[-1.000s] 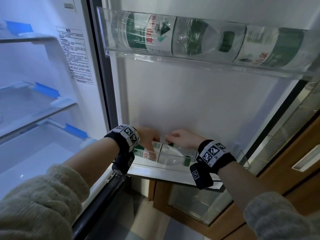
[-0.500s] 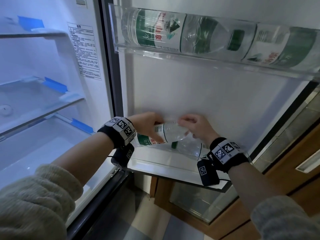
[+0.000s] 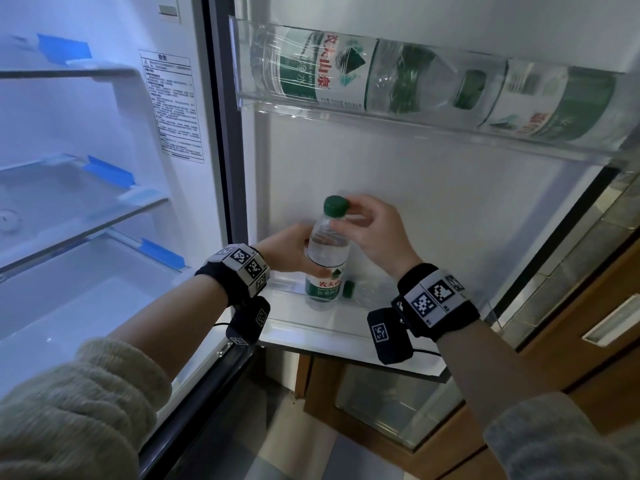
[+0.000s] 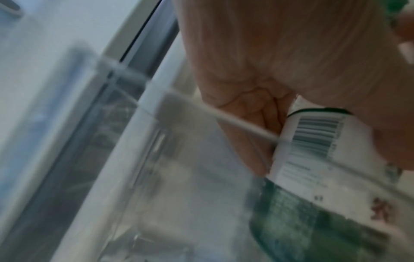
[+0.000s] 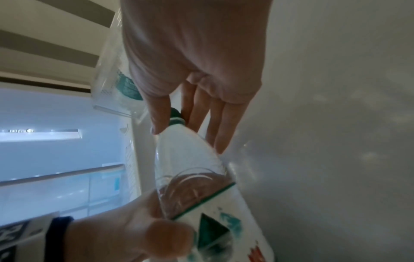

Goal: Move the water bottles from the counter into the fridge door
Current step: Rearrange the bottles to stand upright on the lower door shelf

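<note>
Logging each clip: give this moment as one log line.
left hand grips bottle body | right hand pinches neck | bottle upright in lower door shelf

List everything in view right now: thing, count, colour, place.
upright water bottle: 1, clear with green cap and green-white label, standing in the lower door shelf, held by both hands
lying water bottle: 1, clear with green cap, on its side in the lower door shelf behind the upright one, mostly hidden
large water bottles: 2, clear with green-white labels, on their sides in the upper door shelf
lower door shelf: 1, clear, fridge door
upper door shelf: 1, clear, fridge door
fridge shelves: 3 seen, glass with blue clips, fridge interior at left
warning sticker: 1, white, fridge inner wall
left hand: 1, grip round bottle body
right hand: 1, grip at bottle neck
</note>
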